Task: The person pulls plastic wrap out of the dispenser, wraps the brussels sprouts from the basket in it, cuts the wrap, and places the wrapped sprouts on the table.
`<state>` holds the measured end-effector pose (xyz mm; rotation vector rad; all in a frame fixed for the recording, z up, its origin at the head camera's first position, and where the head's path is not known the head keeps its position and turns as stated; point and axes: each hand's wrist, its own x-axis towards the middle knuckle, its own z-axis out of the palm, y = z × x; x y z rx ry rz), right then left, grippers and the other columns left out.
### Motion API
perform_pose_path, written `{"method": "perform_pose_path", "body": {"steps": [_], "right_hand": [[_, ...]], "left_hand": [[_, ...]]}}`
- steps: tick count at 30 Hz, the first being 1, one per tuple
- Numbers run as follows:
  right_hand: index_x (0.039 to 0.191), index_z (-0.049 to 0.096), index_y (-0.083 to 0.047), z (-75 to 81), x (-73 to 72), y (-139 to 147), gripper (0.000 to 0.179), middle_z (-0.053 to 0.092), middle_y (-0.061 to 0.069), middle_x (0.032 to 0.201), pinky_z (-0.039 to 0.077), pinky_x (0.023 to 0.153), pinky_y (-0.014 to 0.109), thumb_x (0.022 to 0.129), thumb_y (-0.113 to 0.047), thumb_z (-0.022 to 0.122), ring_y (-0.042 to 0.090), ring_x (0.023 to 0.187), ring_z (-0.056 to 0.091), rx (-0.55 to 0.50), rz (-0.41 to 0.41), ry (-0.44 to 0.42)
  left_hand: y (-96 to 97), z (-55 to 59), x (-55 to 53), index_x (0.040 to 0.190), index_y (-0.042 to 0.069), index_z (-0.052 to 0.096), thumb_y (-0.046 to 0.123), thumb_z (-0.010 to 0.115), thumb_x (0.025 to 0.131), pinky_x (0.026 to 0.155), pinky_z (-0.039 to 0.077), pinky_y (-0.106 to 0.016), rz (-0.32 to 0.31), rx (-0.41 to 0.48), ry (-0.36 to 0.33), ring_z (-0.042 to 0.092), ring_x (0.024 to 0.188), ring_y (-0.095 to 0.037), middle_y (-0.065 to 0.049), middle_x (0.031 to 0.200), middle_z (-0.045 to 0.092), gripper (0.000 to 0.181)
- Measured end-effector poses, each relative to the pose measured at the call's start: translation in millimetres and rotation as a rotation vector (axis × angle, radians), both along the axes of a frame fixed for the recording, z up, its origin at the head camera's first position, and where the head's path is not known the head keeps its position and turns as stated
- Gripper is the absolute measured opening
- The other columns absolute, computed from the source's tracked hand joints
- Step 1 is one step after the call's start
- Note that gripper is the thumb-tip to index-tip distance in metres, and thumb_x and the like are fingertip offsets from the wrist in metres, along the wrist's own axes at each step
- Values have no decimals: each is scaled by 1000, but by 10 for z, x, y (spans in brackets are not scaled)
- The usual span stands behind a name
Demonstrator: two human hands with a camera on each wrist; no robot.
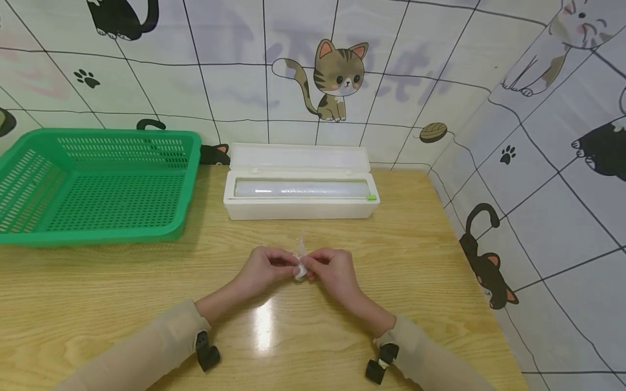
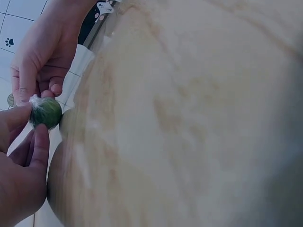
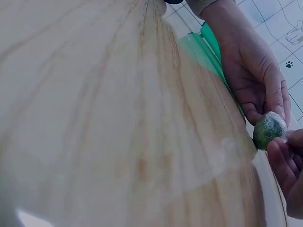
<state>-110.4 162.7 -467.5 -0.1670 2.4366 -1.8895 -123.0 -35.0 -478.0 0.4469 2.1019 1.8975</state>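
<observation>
A small, round green fruit [image 2: 46,113], wrapped in clear cling film, is held between both hands just above the table. In the head view, my left hand [image 1: 261,271] pinches it from the left with thumb and fingers. From the other side my right hand [image 1: 337,274] pinches the wrap. A thin twist of cling film [image 1: 300,245] sticks up past the fingertips. The right wrist view shows film bunched whitish on top of the fruit [image 3: 269,132]. Which exact fruit it is, I cannot tell.
Behind the hands, a white cling film dispenser [image 1: 300,209] stands with its lid up, a film roll [image 1: 300,189] inside and a green slider [image 1: 371,197] at its right end. A green plastic basket [image 1: 183,217] sits at the left. Cat-patterned sheeting [image 1: 235,92] borders the wooden table [image 1: 415,260].
</observation>
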Motion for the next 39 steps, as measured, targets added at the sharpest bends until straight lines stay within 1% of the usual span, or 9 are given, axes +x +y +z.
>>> {"method": "perform_pose_path", "body": {"steps": [3, 6, 10, 13, 19, 23, 26, 32, 39], "right_hand": [[86, 80, 1, 5, -10, 3, 6, 74, 7, 75, 56, 58, 22, 90, -3, 79, 13, 63, 65, 102, 5, 52], [84, 80, -4, 15, -23, 8, 4, 75, 1, 78, 54, 61, 21, 88, -5, 81, 9, 68, 66, 203, -5, 125], [85, 78, -5, 41, -33, 9, 6, 75, 1, 81, 56, 66, 23, 85, -2, 83, 10, 73, 68, 227, -5, 183], [88, 80, -3, 53, -36, 4, 4, 77, 4, 85, 58, 70, 24, 86, 0, 81, 14, 78, 72, 238, 29, 215], [99, 81, -1, 46, -13, 12, 9, 78, 8, 95, 60, 79, 29, 92, -1, 75, 20, 91, 74, 331, 150, 311], [110, 78, -1, 55, 35, 13, 16, 77, 8, 104, 58, 88, 33, 96, -4, 72, 22, 100, 73, 376, 212, 318], [115, 77, -3, 64, 73, 9, 19, 76, 6, 108, 57, 91, 34, 98, -8, 70, 20, 104, 72, 417, 224, 317], [115, 78, -5, 94, 109, 14, 19, 76, 5, 108, 57, 91, 35, 97, -11, 72, 20, 104, 71, 478, 223, 350], [113, 78, -2, 142, 139, 34, 19, 75, 12, 112, 55, 96, 41, 98, -10, 70, 26, 109, 69, 574, 319, 440]], "left_hand": [[-10, 0, -11, 98, 1, 81, 2, 83, 85, 82, 58, -26, -9, -50, 64, 72, 96, -17, -9, 101, 77, 13], [-21, 9, -21, 98, 4, 81, 2, 82, 86, 83, 58, -27, -23, -98, 122, 72, 96, -18, -7, 101, 77, 12], [-31, 20, -28, 97, 4, 81, 2, 82, 86, 84, 58, -28, -30, -122, 171, 69, 97, -21, -7, 102, 74, 11], [-37, 13, -29, 96, 3, 81, 2, 82, 86, 84, 57, -29, -23, -127, 204, 66, 96, -21, -7, 103, 70, 11], [-60, -6, -26, 99, 6, 81, 2, 83, 86, 82, 59, -29, -17, -123, 234, 69, 91, -18, -4, 100, 74, 14], [-80, -6, -12, 103, 6, 81, 4, 83, 86, 81, 59, -29, -11, -135, 261, 70, 90, -15, -2, 100, 75, 17], [-83, 15, 5, 106, 6, 81, 5, 83, 86, 80, 59, -29, -14, -162, 285, 70, 89, -14, -1, 99, 74, 20], [-77, 46, 24, 113, 4, 79, 5, 82, 87, 79, 58, -28, -48, -212, 317, 68, 90, -13, -1, 101, 73, 26], [-98, 85, 31, 119, -1, 75, 2, 81, 87, 74, 56, -27, -104, -273, 361, 64, 89, -15, -3, 102, 69, 33]]}}
